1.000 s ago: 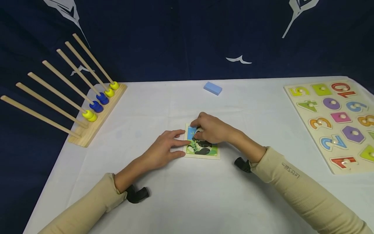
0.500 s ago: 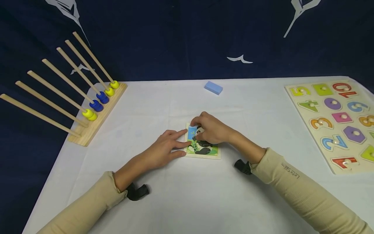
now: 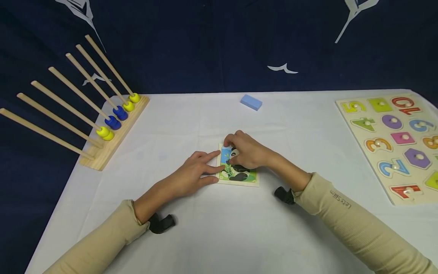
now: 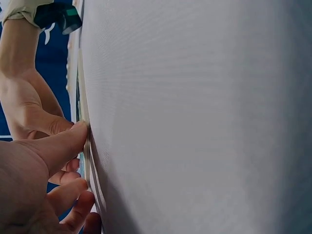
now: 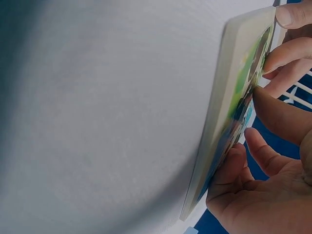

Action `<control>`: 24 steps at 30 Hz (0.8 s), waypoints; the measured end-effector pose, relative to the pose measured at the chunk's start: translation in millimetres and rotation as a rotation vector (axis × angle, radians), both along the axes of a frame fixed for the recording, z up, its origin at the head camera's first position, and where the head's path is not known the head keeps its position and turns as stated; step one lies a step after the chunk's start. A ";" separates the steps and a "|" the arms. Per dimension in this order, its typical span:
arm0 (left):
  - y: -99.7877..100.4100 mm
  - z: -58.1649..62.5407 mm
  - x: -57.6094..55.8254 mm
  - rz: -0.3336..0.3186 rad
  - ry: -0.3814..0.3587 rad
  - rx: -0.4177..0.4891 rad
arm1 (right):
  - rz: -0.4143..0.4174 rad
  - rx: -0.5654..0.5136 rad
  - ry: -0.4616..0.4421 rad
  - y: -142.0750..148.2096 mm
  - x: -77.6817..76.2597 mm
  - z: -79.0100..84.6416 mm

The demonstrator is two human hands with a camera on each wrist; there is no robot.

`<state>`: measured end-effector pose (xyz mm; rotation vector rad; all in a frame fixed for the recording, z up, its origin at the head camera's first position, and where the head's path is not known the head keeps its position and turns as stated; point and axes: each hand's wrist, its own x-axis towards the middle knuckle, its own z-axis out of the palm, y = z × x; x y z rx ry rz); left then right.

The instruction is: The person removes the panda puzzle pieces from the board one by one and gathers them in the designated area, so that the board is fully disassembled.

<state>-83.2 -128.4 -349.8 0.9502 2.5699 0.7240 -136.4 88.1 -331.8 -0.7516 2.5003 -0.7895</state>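
Observation:
A small wooden panda puzzle (image 3: 238, 177) with a pale frame lies flat on the white table in the head view. My left hand (image 3: 193, 174) touches its left side with fingers spread and fairly straight, two of them reaching onto the picture. From the right, my right hand (image 3: 251, 153) bends over the puzzle, thumb and curled fingers gripping at the picture and covering its upper right part. In the right wrist view, the right thumb (image 5: 275, 109) presses the picture's surface near the left hand's fingers. The left thumb (image 4: 68, 141) meets the puzzle's edge in the left wrist view.
A wooden peg abacus (image 3: 114, 141) with yellow and blue beads stands at the left. Behind the hands lies a blue block (image 3: 251, 102). On the right is a number and shape board (image 3: 373, 182) with knobbed pieces. A dark blue curtain (image 3: 191, 45) hangs behind the table.
Both hands stay at the puzzle almost unmoved; the left fingers shift very slightly to the right. The whole head view drifts a little.

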 end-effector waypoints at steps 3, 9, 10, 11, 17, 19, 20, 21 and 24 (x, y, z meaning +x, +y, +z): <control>-0.2 0.8 0.1 0.003 0.000 -0.002 | 0.006 -0.010 0.000 0.1 0.0 -0.2; 0.9 2.4 0.2 0.003 -0.004 -0.013 | 0.009 -0.012 -0.002 0.5 -0.5 -0.5; 1.0 2.3 0.4 0.004 -0.006 -0.015 | 0.012 -0.010 -0.001 0.2 -0.8 -0.7; 1.0 2.4 0.6 0.005 -0.007 -0.017 | 0.014 -0.009 -0.001 0.1 -1.1 -0.8; 0.5 2.0 -0.1 0.006 0.000 -0.015 | 0.017 -0.031 0.007 0.7 -2.7 -0.8; 0.0 1.9 -0.2 0.006 0.000 -0.013 | 0.020 -0.041 0.010 1.0 -2.9 -0.8; -0.2 2.0 -0.1 0.006 -0.003 -0.012 | 0.022 -0.044 0.011 0.9 -3.0 -0.7; -0.4 2.1 0.0 0.005 -0.003 -0.011 | 0.024 -0.046 0.013 0.8 -3.3 -0.8; -0.5 1.6 0.4 0.001 -0.004 -0.013 | 0.035 -0.044 0.017 0.2 -4.1 -1.0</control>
